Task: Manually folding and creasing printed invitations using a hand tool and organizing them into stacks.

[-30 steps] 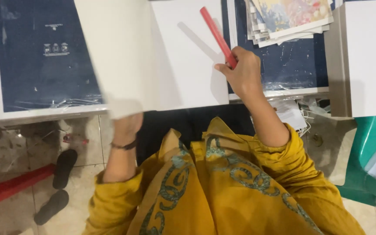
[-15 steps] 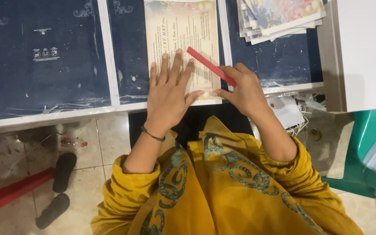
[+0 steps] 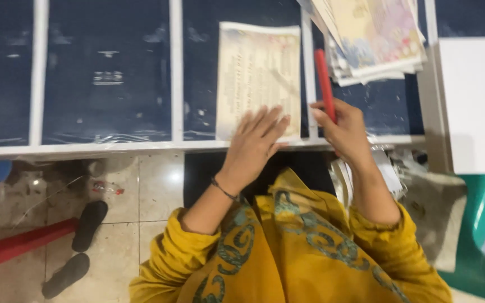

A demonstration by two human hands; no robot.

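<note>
Head view, looking down. Both arms in yellow sleeves reach forward from the body to the near edge of the table (image 3: 102, 147). Left forearm angles up and to the right, dark band on the wrist; right forearm goes up and slightly left, wrist bent.

Surface: dark blue table top crossed by white strips, shiny plastic film over it. A pale printed sheet (image 3: 259, 67) lies flat, long side running away from the person. A stack of printed papers (image 3: 377, 42) sits at the upper right, a blank white board (image 3: 475, 101) just beside it at the right edge. Below: tiled floor, a pair of black sandals (image 3: 79, 247) at lower left, a red bar (image 3: 18, 247) near them, a green plastic chair (image 3: 478, 235) at lower right.

Left hand (image 3: 256, 140): wide and flat, fingers spread, palm down on the near end of the printed sheet. Right hand (image 3: 343, 129): closed round the lower end of a red ruler (image 3: 324, 81), which points away from the person, just right of the sheet, its far end by the paper stack.
</note>
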